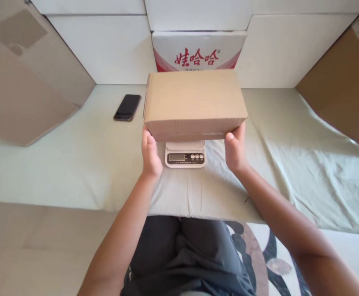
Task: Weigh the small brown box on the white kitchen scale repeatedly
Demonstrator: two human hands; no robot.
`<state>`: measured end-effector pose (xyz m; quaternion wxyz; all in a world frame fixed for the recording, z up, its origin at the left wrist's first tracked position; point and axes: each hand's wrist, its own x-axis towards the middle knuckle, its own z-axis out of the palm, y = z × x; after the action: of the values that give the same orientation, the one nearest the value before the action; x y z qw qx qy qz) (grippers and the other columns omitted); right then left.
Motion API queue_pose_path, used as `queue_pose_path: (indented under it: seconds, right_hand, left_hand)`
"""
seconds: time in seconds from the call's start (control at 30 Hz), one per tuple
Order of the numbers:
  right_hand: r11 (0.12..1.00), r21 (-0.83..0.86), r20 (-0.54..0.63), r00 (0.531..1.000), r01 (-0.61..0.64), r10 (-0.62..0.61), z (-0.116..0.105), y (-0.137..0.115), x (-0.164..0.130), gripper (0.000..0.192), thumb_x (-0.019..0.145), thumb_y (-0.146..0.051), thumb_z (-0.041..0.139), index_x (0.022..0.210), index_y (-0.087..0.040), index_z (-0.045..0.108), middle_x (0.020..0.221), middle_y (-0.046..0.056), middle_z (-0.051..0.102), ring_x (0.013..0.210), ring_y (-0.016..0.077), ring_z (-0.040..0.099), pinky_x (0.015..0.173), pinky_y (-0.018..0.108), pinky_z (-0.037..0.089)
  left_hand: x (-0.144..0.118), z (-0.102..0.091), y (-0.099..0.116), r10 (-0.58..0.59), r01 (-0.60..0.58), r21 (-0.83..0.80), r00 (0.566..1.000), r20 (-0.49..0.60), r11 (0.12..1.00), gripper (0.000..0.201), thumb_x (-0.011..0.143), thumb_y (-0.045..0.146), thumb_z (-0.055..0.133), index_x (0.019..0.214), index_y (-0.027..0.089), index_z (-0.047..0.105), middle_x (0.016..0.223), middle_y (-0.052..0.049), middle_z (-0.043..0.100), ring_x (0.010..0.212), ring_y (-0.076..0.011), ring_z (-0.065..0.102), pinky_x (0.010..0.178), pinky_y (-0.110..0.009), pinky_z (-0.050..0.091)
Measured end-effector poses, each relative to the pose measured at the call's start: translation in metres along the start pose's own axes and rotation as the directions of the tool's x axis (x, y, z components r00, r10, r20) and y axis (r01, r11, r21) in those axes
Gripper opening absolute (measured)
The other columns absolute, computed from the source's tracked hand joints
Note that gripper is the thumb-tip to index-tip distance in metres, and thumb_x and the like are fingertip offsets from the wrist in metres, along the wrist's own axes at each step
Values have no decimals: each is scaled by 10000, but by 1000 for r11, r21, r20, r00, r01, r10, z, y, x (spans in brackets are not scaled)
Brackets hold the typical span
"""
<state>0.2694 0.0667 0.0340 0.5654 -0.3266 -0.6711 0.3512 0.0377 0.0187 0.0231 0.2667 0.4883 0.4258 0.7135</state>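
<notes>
Both hands, left hand (151,153) and right hand (235,149), are gripping the cardboard box (194,102) at its lower ends over the scale (185,154); the box is looking stiff, probably light.

The box (194,102) was plain brown. The scale (185,154) was white with a black panel. The phone (127,107) was black. The sheet (290,164) was pale green. The carton (198,51) behind was white with red lettering.
</notes>
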Motion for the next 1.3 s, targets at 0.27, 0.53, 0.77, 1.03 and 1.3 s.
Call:
queue_pose_path:
  seconds: [0.27, 0.53, 0.77, 1.03, 1.3]
  right_hand:
    - [999, -20, -82, 996, 30, -31, -11, 31, 103, 986, 786, -1011, 318, 1572, -428, 437, 1627, -121, 563, 1703, 327, 249, 1447, 525, 238]
    - [994, 111, -52, 998, -14, 20, 26, 83, 109, 931, 798, -942, 448, 1610, -502, 328, 1688, -177, 488, 1677, 182, 332, 1434, 477, 298]
    - [980, 150, -60, 988, -129, 139, 31, 102, 101, 1050, 762, -957, 461, 1622, -364, 359, 1699, -47, 506, 1648, 212, 392, 1404, 491, 334]
    - [930, 348, -75, 985, -122, 158, 31, 103, 96, 693, 853, -660, 662, 1470, -363, 553, 1598, -52, 616, 1610, 249, 453, 1401, 438, 328]
    - [934, 320, -64, 980, -158, 188, 29, 102, 96, 782, 843, -689, 655, 1550, -394, 496, 1658, -67, 547, 1641, 255, 402, 1418, 476, 287]
  left_hand:
    - [81, 3, -5, -199, 232, -94, 942, 271, 968, 793, 853, 944, 422, 1272, 347, 732, 1557, -67, 632, 1622, -338, 408, 1328, -606, 314]
    - [117, 5, -85, -308, 317, -110, 947, 88, 942, 856, 935, 887, 236, 1415, 313, 652, 1662, -97, 545, 1619, -249, 421, 1340, -497, 311]
    - [116, -4, -110, -315, 320, -106, 947, 62, 942, 880, 858, 944, 371, 1407, 323, 665, 1675, -90, 528, 1629, -290, 402, 1330, -490, 335]
    - [112, 4, -92, -333, 339, -125, 940, 68, 932, 749, 1024, 752, 266, 1468, 279, 640, 1570, -89, 640, 1594, -244, 462, 1310, -407, 362]
    - [112, 2, -88, -365, 371, -156, 929, 63, 915, 718, 1055, 701, 266, 1530, 274, 597, 1581, -92, 633, 1578, -246, 487, 1309, -400, 361]
